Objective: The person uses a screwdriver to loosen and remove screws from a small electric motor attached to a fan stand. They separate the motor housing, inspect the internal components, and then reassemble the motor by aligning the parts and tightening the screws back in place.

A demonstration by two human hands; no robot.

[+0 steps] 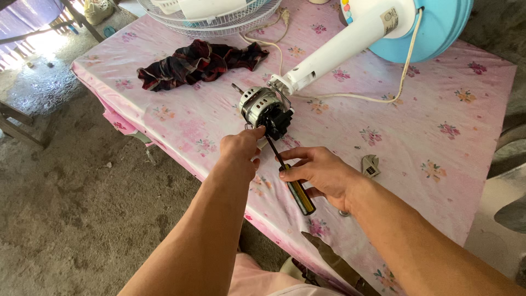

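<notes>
A bare fan motor (262,107), silver with a black rear block, hangs off the white neck of a dismantled stand fan (334,52) lying on the table. My left hand (241,149) pinches something small at the motor's black block; what it grips is hidden by the fingers. My right hand (320,171) holds a screwdriver (293,183) with a yellow-and-black handle. Its shaft points up toward the black block. The fan's blue base (433,33) lies at the far right.
The table wears a pink floral cloth (416,126). A dark plaid rag (197,63) lies at the back left, a white wire fan guard (219,19) behind it. A small adjustable wrench (371,164) rests right of my right hand. Dirt floor lies to the left.
</notes>
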